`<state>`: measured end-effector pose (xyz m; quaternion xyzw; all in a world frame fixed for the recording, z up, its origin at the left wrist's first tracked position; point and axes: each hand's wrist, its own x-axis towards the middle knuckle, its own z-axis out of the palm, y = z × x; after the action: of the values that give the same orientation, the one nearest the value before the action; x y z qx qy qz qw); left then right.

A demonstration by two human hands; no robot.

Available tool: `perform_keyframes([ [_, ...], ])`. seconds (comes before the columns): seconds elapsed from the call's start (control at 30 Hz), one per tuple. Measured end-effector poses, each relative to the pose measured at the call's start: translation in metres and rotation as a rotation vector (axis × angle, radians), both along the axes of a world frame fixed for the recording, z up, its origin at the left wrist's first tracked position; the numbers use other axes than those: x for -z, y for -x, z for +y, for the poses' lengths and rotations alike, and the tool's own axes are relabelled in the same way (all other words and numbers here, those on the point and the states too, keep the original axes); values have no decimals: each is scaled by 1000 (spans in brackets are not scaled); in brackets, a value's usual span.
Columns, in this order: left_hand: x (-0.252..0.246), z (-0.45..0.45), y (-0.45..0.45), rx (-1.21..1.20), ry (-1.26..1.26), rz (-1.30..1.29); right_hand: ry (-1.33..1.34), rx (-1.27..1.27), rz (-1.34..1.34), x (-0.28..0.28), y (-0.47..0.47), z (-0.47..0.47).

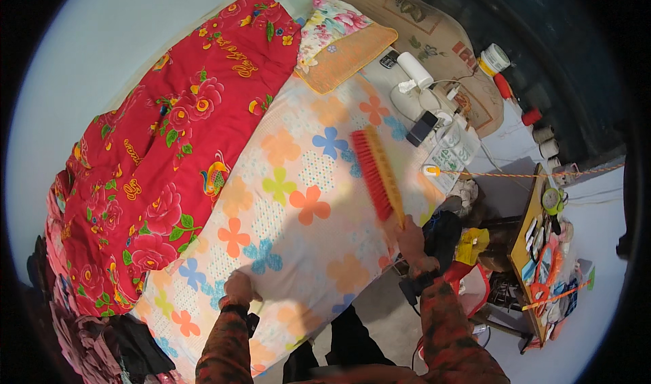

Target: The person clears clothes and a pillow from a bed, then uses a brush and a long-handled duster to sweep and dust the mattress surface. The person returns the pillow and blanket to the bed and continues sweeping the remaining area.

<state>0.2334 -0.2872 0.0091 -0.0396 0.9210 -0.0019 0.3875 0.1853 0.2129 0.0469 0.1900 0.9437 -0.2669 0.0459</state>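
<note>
My right hand [411, 240] grips the wooden handle of a bed brush [379, 173]. Its red bristles face left, and it is held at or just above a bed sheet [310, 251] patterned with coloured flowers. Farther left, my left hand [239, 287] rests on the same sheet near the bed's front edge; its fingers look curled, but their undersides are hidden. A red floral quilt [198, 124] lies along the bed's left side, reaching towards an orange pillow cover [346, 58] at the head end.
A white cylinder [414, 70], a dark box [422, 128], cables and a printed bag [452, 152] lie at the bed's far right. An orange cord [534, 174] stretches rightward from there. A cluttered wooden table [524, 231] stands to the right. Dark clothes [140, 343] lie at lower left.
</note>
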Motion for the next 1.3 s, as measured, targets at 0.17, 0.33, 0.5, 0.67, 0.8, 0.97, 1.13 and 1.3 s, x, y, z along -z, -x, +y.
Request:
perform_keyframes([
  [0.17, -4, 4, -1, 33, 61, 12, 35, 119, 76, -15, 10, -51],
  [0.33, 3, 4, -1, 18, 72, -3, 180, -615, -7, -6, 51, -114],
  [0.5, 6, 4, -2, -101, 75, -2, -239, -860, 31, 17, 126, -109],
  [0.67, -1, 7, 1, -124, 52, -42, -228, -99, -126, 18, 214, 23],
  [0.8, -9, 10, 6, -116, 41, -56, -293, 68, 118, -8, 234, 78],
  [0.97, -14, 11, 8, -44, 56, -72, -174, -140, 39, -21, 204, 5],
  [1.13, -17, 11, 10, -44, 26, -70, 30, -571, -71, -17, 148, -82],
  [1.3, -18, 13, 11, -42, 63, -96, 375, -38, -191, -23, 149, -34],
])
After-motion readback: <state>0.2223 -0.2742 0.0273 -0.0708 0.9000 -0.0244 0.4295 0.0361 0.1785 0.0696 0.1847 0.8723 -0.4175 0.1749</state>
